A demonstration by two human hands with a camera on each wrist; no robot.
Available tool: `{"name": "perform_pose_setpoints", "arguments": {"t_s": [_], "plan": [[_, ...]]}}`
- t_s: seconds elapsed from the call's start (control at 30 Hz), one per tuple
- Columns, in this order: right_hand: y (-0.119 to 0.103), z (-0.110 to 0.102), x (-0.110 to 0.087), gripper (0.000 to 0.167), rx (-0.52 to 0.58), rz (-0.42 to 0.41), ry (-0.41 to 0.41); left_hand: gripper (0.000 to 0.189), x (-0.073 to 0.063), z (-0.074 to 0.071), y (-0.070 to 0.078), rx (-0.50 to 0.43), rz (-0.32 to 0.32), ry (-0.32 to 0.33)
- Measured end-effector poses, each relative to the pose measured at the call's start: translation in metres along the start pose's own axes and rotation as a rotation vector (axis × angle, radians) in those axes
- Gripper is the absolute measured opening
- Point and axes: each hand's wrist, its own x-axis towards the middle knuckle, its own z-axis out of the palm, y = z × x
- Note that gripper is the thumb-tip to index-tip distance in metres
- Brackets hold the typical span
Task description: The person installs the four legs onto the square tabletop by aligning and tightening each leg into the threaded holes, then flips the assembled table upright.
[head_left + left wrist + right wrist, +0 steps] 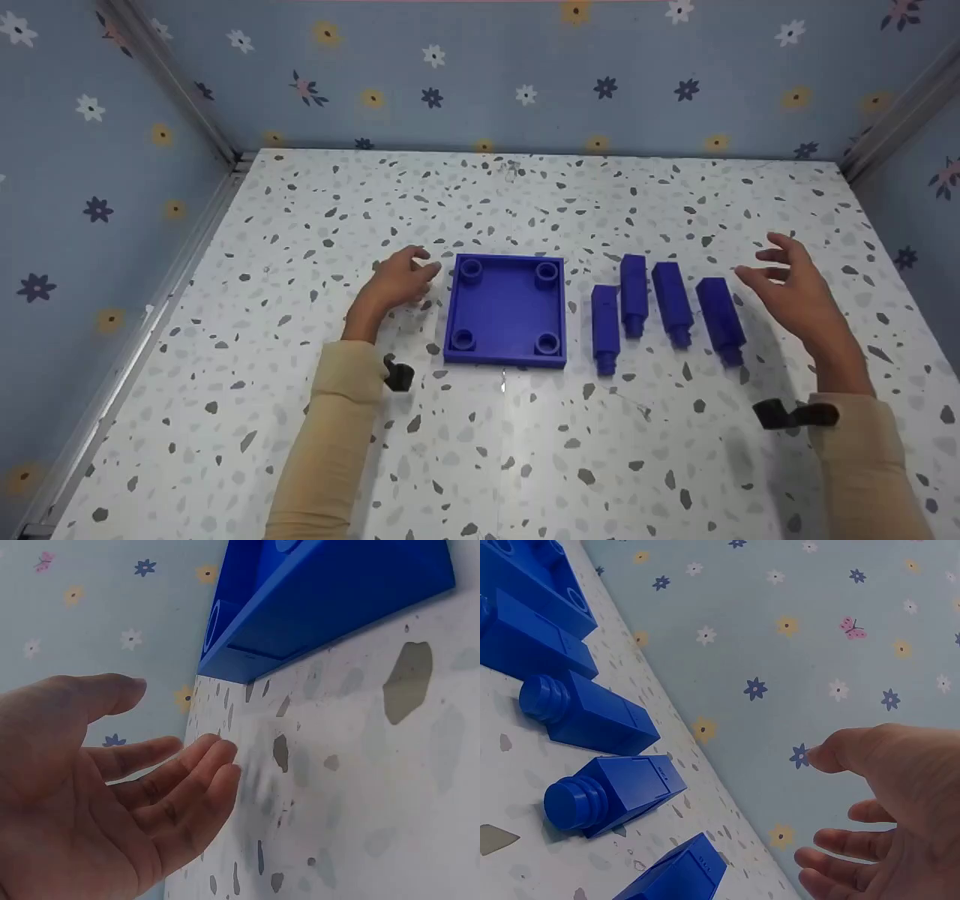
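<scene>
Blue square tray (504, 307) and four blue posts (634, 289) on speckled table (502, 442); both hands relaxed.
Head view: shows tray near table centre, hollow side up, one round socket (471, 270) in each inner corner; to the right, posts lying in a loose row, stepped round necks toward the person. Left hand (396, 282) just left of tray, right hand (799, 294) just right of outermost post; both with loosely bent fingers, gripping nothing. Left wrist view: shows open palm, thumb apart from fingers, near one tray corner. Right wrist view: shows thumb and fingers parted beside the posts; tray corner at upper left. Bears small marks (662, 774) on side of one post, more on the lowest one; too small to read.
</scene>
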Motion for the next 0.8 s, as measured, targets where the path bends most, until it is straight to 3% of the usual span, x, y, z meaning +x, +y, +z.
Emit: {"name": "perform_pose_setpoints", "arguments": {"t_s": [0.17,0.47,0.8], "plan": [[0.008,-0.001,0.001,0.090,0.038,0.026,-0.050,0.051,0.001,0.008,-0.002,-0.145,-0.062,-0.106],[0.024,0.002,0.005,0.094,0.054,0.090,-0.101,0.045,0.001,0.017,-0.003,-0.189,-0.059,-0.195],[0.039,0.007,0.013,0.090,0.008,0.118,-0.193,0.055,-0.002,0.021,0.000,-0.223,-0.049,-0.263]]}}
